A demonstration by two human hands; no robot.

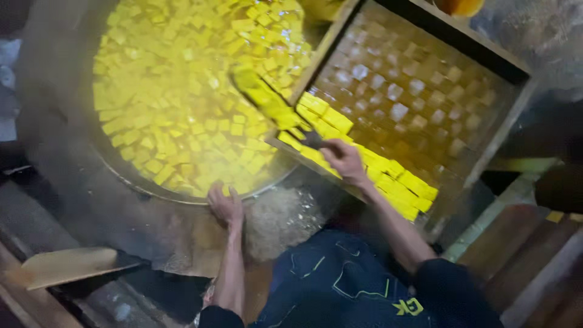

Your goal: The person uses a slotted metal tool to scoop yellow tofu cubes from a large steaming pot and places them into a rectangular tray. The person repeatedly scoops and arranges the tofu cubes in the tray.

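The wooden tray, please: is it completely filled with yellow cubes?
No, the wooden tray holds yellow cubes only along its near edge; the rest of its woven bottom is bare.

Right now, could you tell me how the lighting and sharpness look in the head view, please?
In the head view, strong light glares off the liquid in the big pan and washes out the yellow cubes; the woven tray is dimmer, with soft glints; the corners fall into deep shadow; the whole picture is slightly soft, and the right hand and the dark tool it grips look blurred; the left hand rests at the pan's rim.
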